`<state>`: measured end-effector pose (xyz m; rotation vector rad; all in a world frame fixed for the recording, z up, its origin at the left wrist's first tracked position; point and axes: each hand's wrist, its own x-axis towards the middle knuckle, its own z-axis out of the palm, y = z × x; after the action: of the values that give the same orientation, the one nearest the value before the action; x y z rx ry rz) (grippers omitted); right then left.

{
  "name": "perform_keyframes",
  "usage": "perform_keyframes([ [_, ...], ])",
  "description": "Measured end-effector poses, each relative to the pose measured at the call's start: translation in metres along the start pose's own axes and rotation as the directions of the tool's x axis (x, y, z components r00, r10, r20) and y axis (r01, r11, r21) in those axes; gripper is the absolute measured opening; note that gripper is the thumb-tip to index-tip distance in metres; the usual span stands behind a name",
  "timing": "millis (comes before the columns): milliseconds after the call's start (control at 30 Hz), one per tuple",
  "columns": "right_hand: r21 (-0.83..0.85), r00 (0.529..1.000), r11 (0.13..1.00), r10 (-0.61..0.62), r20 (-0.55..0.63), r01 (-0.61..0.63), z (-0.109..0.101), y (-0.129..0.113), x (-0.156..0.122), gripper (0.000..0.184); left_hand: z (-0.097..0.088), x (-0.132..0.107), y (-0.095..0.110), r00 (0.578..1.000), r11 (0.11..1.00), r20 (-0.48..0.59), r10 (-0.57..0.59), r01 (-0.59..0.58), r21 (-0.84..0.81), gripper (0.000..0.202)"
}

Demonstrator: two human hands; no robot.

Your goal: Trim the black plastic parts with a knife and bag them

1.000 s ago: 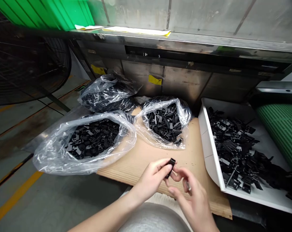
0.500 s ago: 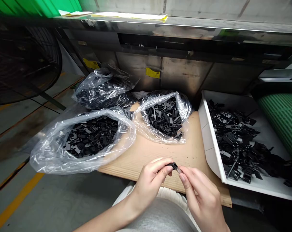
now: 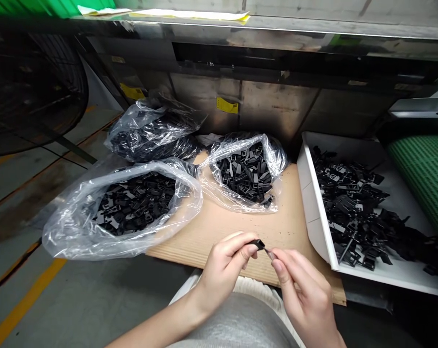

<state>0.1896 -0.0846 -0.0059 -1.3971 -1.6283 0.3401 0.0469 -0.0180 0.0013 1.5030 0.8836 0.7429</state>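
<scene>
My left hand (image 3: 224, 270) pinches a small black plastic clip (image 3: 258, 244) between thumb and fingers. My right hand (image 3: 302, 290) holds a tiny metal piece (image 3: 270, 254) in its fingertips, right against the end of the clip. Its exact shape is hidden by my fingers. Both hands are above a brown corrugated cardboard sheet (image 3: 233, 232). On the sheet, clear plastic bags (image 3: 142, 208) hold many black plastic parts. More loose black parts (image 3: 357, 208) lie in a white tray (image 3: 315, 212) to my right.
A third bag (image 3: 153, 128) sits at the back against a scratched metal cabinet (image 3: 277, 96). A green mesh belt (image 3: 427, 179) runs beyond the tray. A large floor fan (image 3: 34, 87) stands at the left, above a concrete floor with yellow lines. My lap is below the sheet.
My hands have come closer together, with the metal piece now at the clip's end. The black clip has turned more level. The view has tilted slightly downward.
</scene>
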Motion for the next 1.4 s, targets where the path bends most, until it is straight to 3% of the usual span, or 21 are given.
perform_keyframes([
  [300, -0.028, 1.0, 0.999, -0.02, -0.009, 0.019, 0.004, 0.0, 0.0, 0.021, 0.005, 0.001, 0.001, 1.0, 1.0, -0.019, 0.012, -0.011, 0.015, 0.016],
  [467, -0.095, 0.992, 0.989, 0.111, -0.057, -0.116, 0.002, 0.014, 0.002, 0.015, 0.004, 0.0, 0.009, 0.999, 1.0, 0.034, -0.01, 0.01, -0.001, 0.017],
  [633, 0.102, 0.954, 0.949, 0.298, 0.025, -0.299, -0.006, 0.021, 0.0, 0.016, 0.004, 0.005, 0.003, 0.978, 0.935, 0.097, -0.184, 0.205, -0.29, 0.015],
  [733, 0.183, 0.94, 0.923, 0.323, 0.111, -0.339, -0.01, 0.017, 0.0, 0.02, 0.002, 0.009, -0.002, 0.956, 0.86, 0.187, -0.228, 0.288, -0.422, 0.019],
  [833, 0.16, 0.965, 0.955, 0.231, 0.123, -0.249, -0.012, 0.009, 0.003, 0.019, -0.001, 0.009, -0.001, 0.942, 0.861, 0.227, -0.249, 0.323, -0.394, 0.024],
  [967, 0.134, 0.985, 0.985, 0.092, 0.147, -0.112, -0.012, -0.001, 0.005, 0.017, -0.001, 0.006, 0.003, 0.949, 0.886, 0.199, -0.246, 0.303, -0.351, 0.024],
  [1200, 0.07, 0.994, 0.997, 0.005, 0.111, -0.013, -0.006, -0.003, 0.0, 0.02, 0.003, 0.0, 0.003, 0.977, 0.932, 0.125, -0.175, 0.205, -0.299, 0.021],
  [1400, 0.046, 0.995, 0.999, 0.002, 0.1, -0.006, -0.008, -0.005, 0.0, 0.02, 0.003, -0.001, 0.003, 0.984, 0.947, 0.114, -0.136, 0.163, -0.276, 0.019],
])
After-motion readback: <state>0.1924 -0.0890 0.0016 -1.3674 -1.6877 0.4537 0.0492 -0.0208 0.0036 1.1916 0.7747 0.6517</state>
